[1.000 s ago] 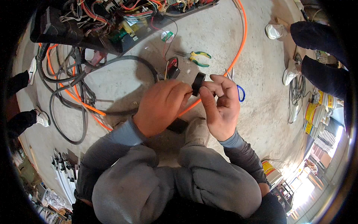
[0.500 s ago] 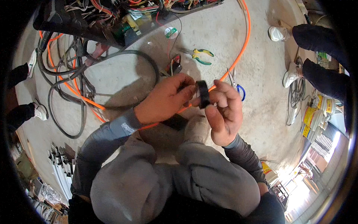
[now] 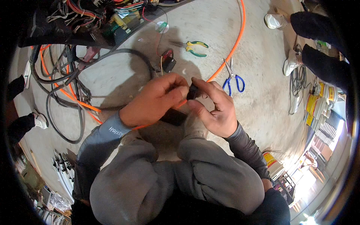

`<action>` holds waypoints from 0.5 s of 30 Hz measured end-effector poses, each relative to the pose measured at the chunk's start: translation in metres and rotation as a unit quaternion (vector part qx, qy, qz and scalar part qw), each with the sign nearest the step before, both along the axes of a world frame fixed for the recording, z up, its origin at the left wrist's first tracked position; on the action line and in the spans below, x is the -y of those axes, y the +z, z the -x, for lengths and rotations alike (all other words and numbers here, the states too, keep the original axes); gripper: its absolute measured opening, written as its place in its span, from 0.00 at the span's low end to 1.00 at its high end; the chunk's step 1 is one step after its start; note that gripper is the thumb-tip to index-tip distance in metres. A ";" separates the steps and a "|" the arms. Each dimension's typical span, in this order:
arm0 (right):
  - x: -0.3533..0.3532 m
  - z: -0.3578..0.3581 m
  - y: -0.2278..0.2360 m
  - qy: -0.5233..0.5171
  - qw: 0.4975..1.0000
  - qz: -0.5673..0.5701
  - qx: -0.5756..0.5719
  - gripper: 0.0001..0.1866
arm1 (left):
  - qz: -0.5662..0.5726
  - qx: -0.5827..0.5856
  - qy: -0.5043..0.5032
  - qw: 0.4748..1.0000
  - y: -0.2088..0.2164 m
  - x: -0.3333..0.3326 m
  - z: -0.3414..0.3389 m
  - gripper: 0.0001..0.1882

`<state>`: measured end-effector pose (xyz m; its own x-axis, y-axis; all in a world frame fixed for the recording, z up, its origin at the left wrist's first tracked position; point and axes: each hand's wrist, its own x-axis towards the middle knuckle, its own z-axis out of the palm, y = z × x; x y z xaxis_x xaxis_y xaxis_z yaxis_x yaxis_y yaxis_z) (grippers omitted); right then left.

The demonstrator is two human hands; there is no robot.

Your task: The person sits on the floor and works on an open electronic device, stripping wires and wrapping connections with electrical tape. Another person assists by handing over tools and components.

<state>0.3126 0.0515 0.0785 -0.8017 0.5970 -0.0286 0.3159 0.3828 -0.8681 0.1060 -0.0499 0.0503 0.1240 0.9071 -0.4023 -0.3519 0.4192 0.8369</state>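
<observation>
My right hand (image 3: 219, 112) grips a roll of black tape (image 3: 192, 92) between thumb and fingers, in front of my knees. Close beside the roll, my left hand (image 3: 152, 99) is closed in a pinch. Whatever lies between its fingertips is hidden. An orange cable (image 3: 235, 47) runs along the floor and passes behind both hands. Below my left hand lies a dark flat object (image 3: 174, 117). Scissors with blue handles (image 3: 233, 79) lie partly opened to the right, their blades by the cable. Beyond the hands are pliers with yellow-green handles (image 3: 197, 48) and a small black-and-red device (image 3: 168, 61).
An opened machine with wires and circuit boards (image 3: 122, 23) stands at the far left. Black cables (image 3: 77, 80) lie coiled before it. People's shoes (image 3: 290, 63) show at both sides. Stacked yellow-and-white containers (image 3: 313, 105) stand at the right.
My hands have drawn closer together, and the right hand has shifted left with the tape roll. The roll is now mostly covered by fingers. The scissors show more fully.
</observation>
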 end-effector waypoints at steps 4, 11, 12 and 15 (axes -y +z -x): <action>-0.001 0.003 0.001 -0.020 0.999 -0.025 -0.019 0.26 | -0.013 -0.060 0.040 0.997 0.007 -0.001 -0.007 0.11; 0.000 0.006 0.005 -0.032 0.999 -0.014 -0.009 0.26 | -0.166 -0.208 0.082 0.960 -0.002 0.005 -0.008 0.12; 0.000 0.006 0.003 -0.035 0.999 -0.013 -0.011 0.26 | -0.187 -0.257 0.069 0.946 0.005 0.001 -0.007 0.11; 0.000 0.006 0.002 -0.032 0.999 -0.017 -0.014 0.26 | -0.204 -0.351 0.045 0.913 0.010 -0.004 -0.005 0.09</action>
